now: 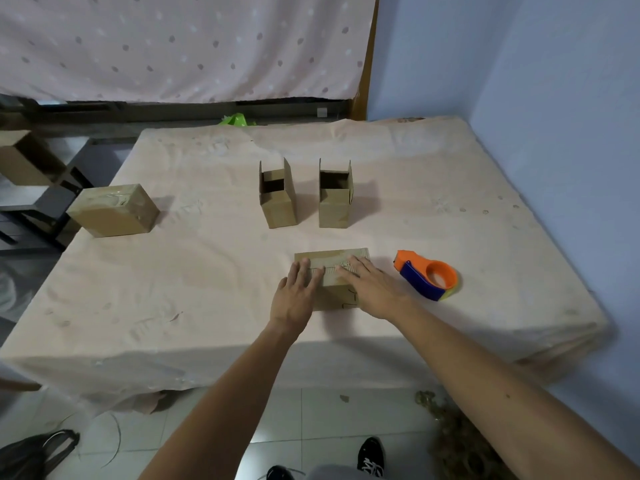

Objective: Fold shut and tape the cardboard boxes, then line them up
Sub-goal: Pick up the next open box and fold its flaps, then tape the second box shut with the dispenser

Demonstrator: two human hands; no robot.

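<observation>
Surface: table draped in a pale peach cloth (207,289), standing in the corner of a room with a blue wall (519,81).
Box in hand: closed cardboard box (334,297) lying near the front edge of the table, right of centre, with a strip of tape running along its top.
Left hand (298,292): flat on the left part of the box top, fingers straight and spread, pressing down and gripping nothing.
Right hand (370,289): flat on the right part of the box top, fingers straight, fingertips near those of the left hand, gripping nothing.
Tape dispenser (427,275): orange and blue, lying on the cloth just right of the box, apart from both hands.
Open boxes: left open box (278,206) and right open box (334,206) stand upright side by side behind the box in hand, flaps up.
Taped box (112,211): shut, near the left edge of the table, well apart from the rest.
Background: dotted pink curtain (173,46) behind the table.
Floor: pale tiles, a black shoe (370,455) at the bottom.
</observation>
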